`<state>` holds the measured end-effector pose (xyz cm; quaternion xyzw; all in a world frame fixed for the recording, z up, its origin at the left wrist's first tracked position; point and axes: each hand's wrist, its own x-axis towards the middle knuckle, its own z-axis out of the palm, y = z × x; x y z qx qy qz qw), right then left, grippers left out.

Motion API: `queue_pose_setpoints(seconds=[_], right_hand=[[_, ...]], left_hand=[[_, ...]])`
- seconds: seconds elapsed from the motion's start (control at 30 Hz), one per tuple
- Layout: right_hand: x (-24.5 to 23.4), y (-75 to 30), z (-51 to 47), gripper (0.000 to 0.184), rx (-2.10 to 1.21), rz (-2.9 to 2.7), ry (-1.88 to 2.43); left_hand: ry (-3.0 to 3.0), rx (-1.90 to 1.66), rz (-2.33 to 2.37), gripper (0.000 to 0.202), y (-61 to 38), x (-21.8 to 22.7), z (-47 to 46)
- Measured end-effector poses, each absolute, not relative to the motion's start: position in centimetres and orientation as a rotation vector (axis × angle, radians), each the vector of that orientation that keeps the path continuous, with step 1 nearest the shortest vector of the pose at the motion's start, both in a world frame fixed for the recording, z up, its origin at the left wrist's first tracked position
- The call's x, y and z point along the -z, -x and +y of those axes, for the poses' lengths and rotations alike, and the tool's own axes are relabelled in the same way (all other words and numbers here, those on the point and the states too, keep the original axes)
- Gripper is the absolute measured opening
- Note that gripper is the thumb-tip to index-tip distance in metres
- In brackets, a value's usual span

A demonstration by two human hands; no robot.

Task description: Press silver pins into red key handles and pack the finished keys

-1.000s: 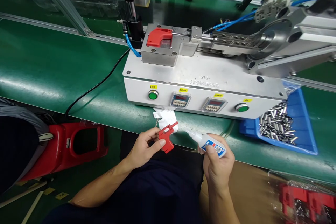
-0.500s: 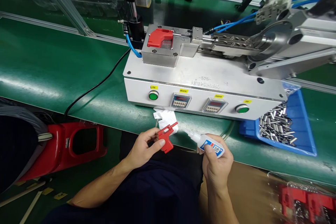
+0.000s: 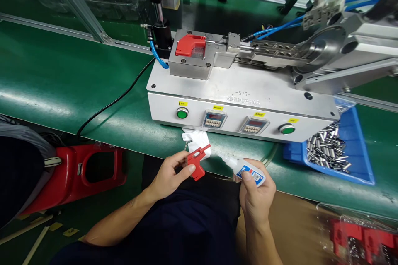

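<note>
Red pistol-shaped part (image 3: 197, 169) is clamped in the left hand (image 3: 170, 176). The right hand (image 3: 258, 190) grips a white bottle (image 3: 253, 172); its nozzle (image 3: 225, 158) points left, near but apart from the part.

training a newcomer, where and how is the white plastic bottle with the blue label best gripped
On the white bottle, likely the broad labelled body, from the lower-right base end: the narrow nozzle points up-left, away from the right hand.
</note>
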<state>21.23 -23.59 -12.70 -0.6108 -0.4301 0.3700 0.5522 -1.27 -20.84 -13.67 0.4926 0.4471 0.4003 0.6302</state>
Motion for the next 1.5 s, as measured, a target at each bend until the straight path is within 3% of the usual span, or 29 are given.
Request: queue_pose_setpoints(seconds=[1.5], right_hand=[[12.83, -21.14, -23.58, 0.033, -0.913, -0.988, 1.354]], left_hand=[[-1.135, -1.002, 1.008, 0.026, 1.55, 13.70, -20.77]])
